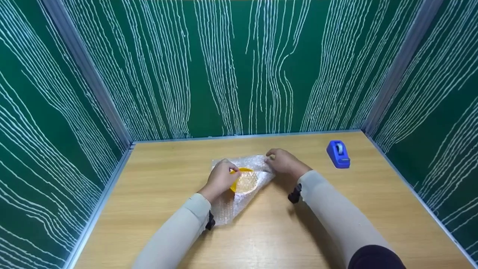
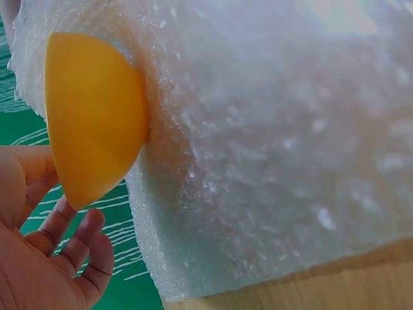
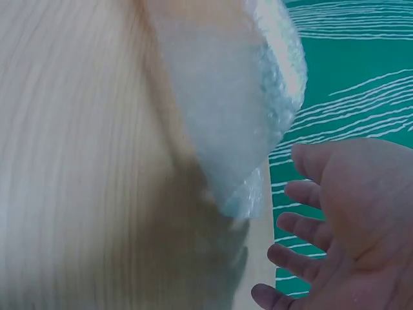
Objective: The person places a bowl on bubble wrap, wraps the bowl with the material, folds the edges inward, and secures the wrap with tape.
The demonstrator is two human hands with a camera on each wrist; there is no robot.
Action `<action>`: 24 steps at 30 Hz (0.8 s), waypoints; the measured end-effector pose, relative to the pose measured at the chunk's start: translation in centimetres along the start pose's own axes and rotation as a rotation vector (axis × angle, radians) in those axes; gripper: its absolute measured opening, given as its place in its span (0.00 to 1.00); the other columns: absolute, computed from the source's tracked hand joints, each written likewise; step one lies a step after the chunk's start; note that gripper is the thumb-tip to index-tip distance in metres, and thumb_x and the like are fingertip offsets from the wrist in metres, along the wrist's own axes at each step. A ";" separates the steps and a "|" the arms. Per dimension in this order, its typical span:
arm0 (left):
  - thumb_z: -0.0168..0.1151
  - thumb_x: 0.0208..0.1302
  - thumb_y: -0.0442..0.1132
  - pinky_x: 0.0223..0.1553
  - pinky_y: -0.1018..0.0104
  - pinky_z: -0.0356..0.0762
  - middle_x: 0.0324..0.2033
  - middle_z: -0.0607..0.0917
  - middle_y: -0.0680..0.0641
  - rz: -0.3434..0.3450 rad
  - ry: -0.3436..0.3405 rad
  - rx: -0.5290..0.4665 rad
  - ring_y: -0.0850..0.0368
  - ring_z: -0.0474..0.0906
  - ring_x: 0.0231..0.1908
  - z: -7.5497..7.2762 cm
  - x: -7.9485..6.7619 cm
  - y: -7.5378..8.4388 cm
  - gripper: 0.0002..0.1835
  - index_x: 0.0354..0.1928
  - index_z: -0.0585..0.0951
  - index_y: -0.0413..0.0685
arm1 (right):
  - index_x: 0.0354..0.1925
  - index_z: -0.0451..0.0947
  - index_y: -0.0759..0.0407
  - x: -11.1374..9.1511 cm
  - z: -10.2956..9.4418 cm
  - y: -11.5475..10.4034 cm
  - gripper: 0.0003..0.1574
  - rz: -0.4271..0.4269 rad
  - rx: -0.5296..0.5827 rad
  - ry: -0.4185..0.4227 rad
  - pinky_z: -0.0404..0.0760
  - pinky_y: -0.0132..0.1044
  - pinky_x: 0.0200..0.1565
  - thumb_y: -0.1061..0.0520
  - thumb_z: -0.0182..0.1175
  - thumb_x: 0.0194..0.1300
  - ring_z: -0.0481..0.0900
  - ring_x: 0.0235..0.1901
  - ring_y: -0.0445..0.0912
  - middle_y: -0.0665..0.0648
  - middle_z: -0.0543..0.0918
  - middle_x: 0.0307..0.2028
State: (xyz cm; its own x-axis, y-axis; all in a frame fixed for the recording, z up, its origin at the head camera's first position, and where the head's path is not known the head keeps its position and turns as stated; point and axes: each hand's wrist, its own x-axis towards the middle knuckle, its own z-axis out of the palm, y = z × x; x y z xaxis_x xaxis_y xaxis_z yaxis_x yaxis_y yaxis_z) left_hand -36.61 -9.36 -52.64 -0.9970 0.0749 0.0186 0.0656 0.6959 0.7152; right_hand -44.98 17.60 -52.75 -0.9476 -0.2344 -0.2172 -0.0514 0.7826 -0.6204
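Where the bowl sits: near the middle of the table [image 1: 168,168], resting on the wrap [image 2: 277,161], with a flap drawn across its right and near part.
Bowl [image 2: 97,119]: plain yellow, brighter in the head view and more orange in the left wrist view; its outer side is smooth, curving down from a thin, even rim.
Bare part: a yellow arc of rim and wall on the left and far sides; through the flap the rest shows pale and blurred.
Wrap: clear, bubbled and creased, with glossy highlights; one corner points toward the near side, and the far right part stands up in a curl.
Left hand [image 1: 223,175]: grips the bowl at the left of its rim, fingertips against the outer side.
Right hand [image 1: 283,162]: fingers loose and spread, holding nothing, just beside the far right edge of the wrap.
Dispenser [image 1: 338,154]: blue, with a pale roll of tape, on the far right of the table, apart from both hands.
Walls [image 1: 257,74]: green with white wavy lines.
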 end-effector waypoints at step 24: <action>0.76 0.77 0.41 0.74 0.54 0.84 0.55 0.84 0.48 -0.001 -0.035 0.024 0.48 0.81 0.60 -0.3 0.4 -0.1 0.05 0.47 0.92 0.47 | 0.85 0.69 0.57 0.1 0.7 1.0 0.39 -0.045 -0.153 -0.084 0.61 0.65 0.87 0.43 0.62 0.87 0.62 0.88 0.66 0.62 0.66 0.88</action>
State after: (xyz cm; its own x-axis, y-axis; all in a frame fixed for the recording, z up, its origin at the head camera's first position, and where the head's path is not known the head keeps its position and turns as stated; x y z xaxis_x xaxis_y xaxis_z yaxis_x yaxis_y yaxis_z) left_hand -36.98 -9.60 -52.54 -0.9950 0.0992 -0.0066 0.0664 0.7125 0.6985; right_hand -44.89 17.98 -53.92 -0.9139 -0.3136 -0.2578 -0.1468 0.8474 -0.5103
